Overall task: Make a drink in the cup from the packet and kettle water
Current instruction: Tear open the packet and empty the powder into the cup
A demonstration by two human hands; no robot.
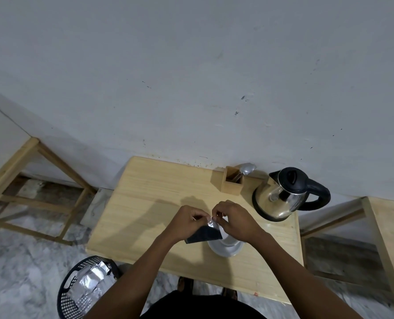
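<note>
A dark packet with a silvery top edge hangs between my two hands, above the small wooden table. My left hand pinches the packet's top left corner, and my right hand pinches its top right. Both sets of fingertips meet at the shiny torn edge. Directly below stands a white cup on a saucer, partly hidden by the packet and my right hand. A steel kettle with a black lid and handle stands at the table's back right.
A wooden holder with spoons sits by the wall, left of the kettle. On the floor at front left is a black basket holding crumpled foil wrappers. Wooden frames flank the table on both sides.
</note>
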